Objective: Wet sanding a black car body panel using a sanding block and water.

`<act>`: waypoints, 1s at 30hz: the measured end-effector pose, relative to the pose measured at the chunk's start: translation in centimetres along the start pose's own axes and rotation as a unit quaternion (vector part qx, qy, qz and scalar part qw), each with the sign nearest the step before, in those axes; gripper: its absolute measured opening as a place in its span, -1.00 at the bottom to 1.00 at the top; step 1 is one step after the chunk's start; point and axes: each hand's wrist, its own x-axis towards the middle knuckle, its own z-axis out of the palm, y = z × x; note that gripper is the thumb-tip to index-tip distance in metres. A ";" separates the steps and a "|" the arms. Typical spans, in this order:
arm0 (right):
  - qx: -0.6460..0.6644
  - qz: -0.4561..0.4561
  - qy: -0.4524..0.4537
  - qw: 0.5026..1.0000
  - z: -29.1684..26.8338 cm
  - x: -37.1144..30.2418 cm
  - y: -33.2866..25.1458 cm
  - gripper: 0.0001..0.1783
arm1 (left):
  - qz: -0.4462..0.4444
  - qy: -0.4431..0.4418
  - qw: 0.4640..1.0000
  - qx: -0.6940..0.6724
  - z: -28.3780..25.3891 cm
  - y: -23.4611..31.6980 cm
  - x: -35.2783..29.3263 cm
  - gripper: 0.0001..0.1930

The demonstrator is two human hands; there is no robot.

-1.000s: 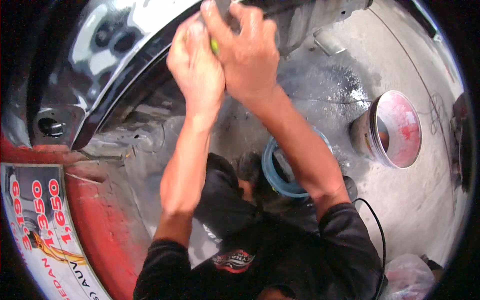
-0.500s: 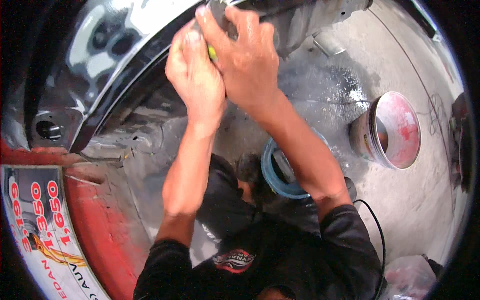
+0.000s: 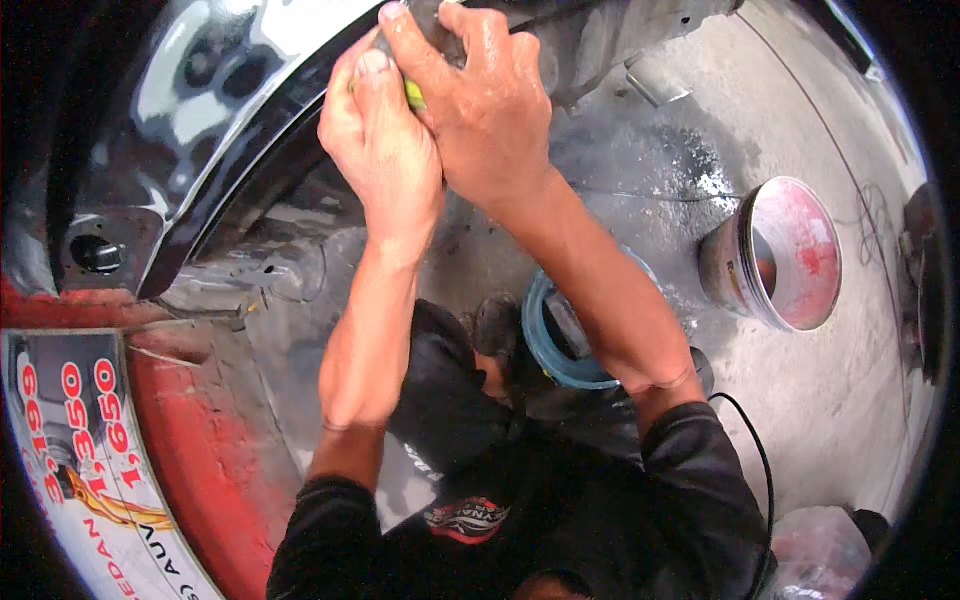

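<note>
Both of my hands meet at the top of the view, at the edge of a glossy black car body panel [image 3: 185,215]. My right hand [image 3: 490,115] has its wet fingers bent over a dark grey pad or sheet [image 3: 428,22], partly cut off by the upper edge. A yellow-green piece [image 3: 414,95] shows between the hands, seemingly part of the same thing. My left hand [image 3: 385,160] is closed against its left side, thumb uppermost. Its fingertips are hidden, and the exact kind of the held thing cannot be made out.
A blue tub [image 3: 536,335] with a grey object inside stands under my right forearm. To the right is a tilted-looking bucket [image 3: 735,265] with a reddish, stained inside. The floor [image 3: 640,150] is wet. At left are a red ledge [image 3: 200,430] and a printed sign [image 3: 90,440].
Both hands have shifted slightly left and up along the panel edge, still together on the held pad. The grip looks the same.
</note>
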 end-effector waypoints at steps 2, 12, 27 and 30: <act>-0.002 0.007 0.007 1.000 0.1 0.0 -0.2 -0.52 | 0.006 0.005 1.000 0.000 0.2 -0.5 0.4 -0.67; -0.007 0.010 -0.004 1.000 0.1 0.5 0.9 -0.53 | -0.002 -0.021 1.000 -0.001 1.0 -0.3 0.8 -0.68; -0.045 0.039 0.003 0.998 -0.5 1.9 1.4 -0.47 | -0.068 -0.058 0.996 0.011 2.2 0.9 1.6 -0.70; 0.010 0.012 -0.012 1.000 -0.9 -0.4 0.7 -0.47 | -0.008 -0.004 1.000 0.005 1.4 0.0 -0.3 -0.72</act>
